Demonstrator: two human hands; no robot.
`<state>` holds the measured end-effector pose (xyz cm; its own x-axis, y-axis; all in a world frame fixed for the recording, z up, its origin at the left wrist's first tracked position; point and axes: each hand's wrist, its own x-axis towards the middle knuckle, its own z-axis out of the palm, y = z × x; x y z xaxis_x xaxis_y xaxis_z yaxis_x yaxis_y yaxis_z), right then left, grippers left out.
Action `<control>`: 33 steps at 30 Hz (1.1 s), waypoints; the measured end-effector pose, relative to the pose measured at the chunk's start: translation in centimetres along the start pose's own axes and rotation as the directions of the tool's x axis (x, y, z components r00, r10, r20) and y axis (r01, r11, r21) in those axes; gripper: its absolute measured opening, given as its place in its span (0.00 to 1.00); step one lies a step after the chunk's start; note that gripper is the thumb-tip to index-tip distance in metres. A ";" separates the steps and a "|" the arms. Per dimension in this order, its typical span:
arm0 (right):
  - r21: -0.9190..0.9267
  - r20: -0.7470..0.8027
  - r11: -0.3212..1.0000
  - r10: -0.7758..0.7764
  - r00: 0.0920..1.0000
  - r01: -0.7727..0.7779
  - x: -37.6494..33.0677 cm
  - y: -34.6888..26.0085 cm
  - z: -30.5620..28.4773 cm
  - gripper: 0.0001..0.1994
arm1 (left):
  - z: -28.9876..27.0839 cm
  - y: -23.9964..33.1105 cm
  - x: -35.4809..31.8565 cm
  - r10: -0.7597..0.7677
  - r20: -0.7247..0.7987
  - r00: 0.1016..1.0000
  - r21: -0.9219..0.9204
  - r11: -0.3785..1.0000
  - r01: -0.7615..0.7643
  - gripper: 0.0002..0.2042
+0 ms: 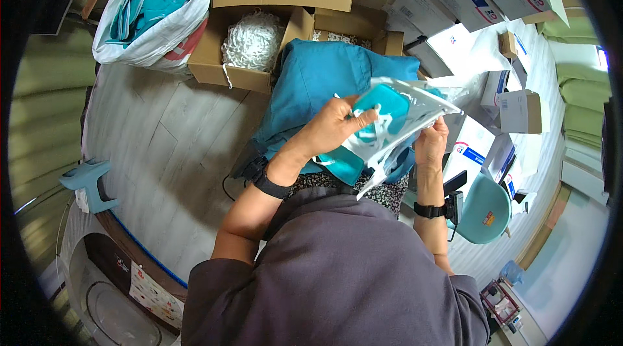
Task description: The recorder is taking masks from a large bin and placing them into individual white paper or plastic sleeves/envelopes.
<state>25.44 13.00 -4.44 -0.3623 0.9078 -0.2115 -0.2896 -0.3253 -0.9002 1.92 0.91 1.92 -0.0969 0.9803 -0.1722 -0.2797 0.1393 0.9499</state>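
Left hand [334, 126] at frame centre gripped teal mask [384, 107], pushing it into clear plastic bag [415, 112]; thumb tip hidden behind mask. Right hand [431, 141] pinched bag's right edge, fingers closed, mostly covered by film. White ear loops [383, 130] blurred inside bag. Teal cloth [318, 80] beneath, partly hidden. Cardboard box [214, 60] with white cords at upper centre. White sack [156, 34] at upper left, cut off at frame's top.

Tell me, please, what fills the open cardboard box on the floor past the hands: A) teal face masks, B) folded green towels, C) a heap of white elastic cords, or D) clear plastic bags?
C: the open cardboard box holds a tangled heap of white cords; the teal masks sit in the white sack beside it.
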 end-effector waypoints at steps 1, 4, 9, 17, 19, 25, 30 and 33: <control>0.033 -0.031 0.999 -0.011 0.999 0.012 0.0 0.2 -0.1 0.11 | 0.1 0.4 -0.1 0.009 -0.026 1.000 -0.131 0.991 -0.012 0.13; 0.194 -0.112 0.981 -0.002 0.994 0.024 0.6 0.1 -2.1 0.16 | -0.7 -0.8 -0.1 0.128 -0.288 0.949 -0.540 0.796 -0.272 0.12; 0.235 -0.141 0.971 -0.015 0.990 0.048 -0.7 -0.7 -7.1 0.18 | -4.3 -0.3 -0.4 0.094 -0.390 0.916 -0.357 0.901 -0.245 0.12; 0.172 0.050 0.975 0.131 0.990 -0.138 -7.0 -1.5 -6.1 0.17 | -0.2 3.1 0.3 0.533 -0.080 0.843 0.603 0.699 -0.384 0.14; 0.174 0.062 0.973 0.144 0.988 -0.152 -6.7 -1.3 -5.4 0.17 | 1.7 4.0 0.9 0.616 -0.046 0.786 0.552 0.672 -0.494 0.12; 0.216 0.098 0.957 0.176 0.980 -0.193 -5.4 -0.5 -3.5 0.17 | 4.1 3.7 2.0 0.326 -0.176 0.929 0.275 0.922 -0.272 0.16; 0.318 0.096 0.918 0.218 0.971 -0.237 -2.6 1.3 -1.5 0.17 | 4.1 2.2 2.3 0.005 -0.284 0.959 -0.149 0.988 -0.049 0.09; 0.414 0.067 0.879 0.229 0.971 -0.236 -0.6 2.7 -0.3 0.17 | 3.8 1.3 1.8 -0.047 -0.183 0.982 -0.172 0.985 0.015 0.09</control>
<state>25.08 11.68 -6.88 -0.4776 0.7891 -0.3862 -0.5356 -0.6100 -0.5840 5.02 3.41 3.83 -0.2572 0.9302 -0.2618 -0.4413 0.1280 0.8882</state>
